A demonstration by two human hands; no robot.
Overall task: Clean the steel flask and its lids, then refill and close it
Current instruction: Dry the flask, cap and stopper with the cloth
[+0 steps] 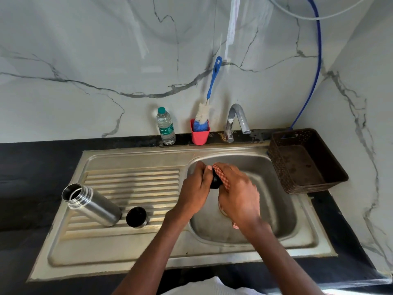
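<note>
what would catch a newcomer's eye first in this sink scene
Two hands meet over the sink basin: the left hand grips a small black lid while the right hand rubs it with a checked cloth. On the drainboard to the left stands the open steel flask, a black cap beside it.

Head view, down onto sink (pixel 131 158)

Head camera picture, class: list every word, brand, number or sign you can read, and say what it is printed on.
No text here can be read for certain.
Water bottle: its green label carries pale script lettering, too small and blurred to read.
Steel flask, lid, red cup, brush, basket and sink: no print shows.
</note>
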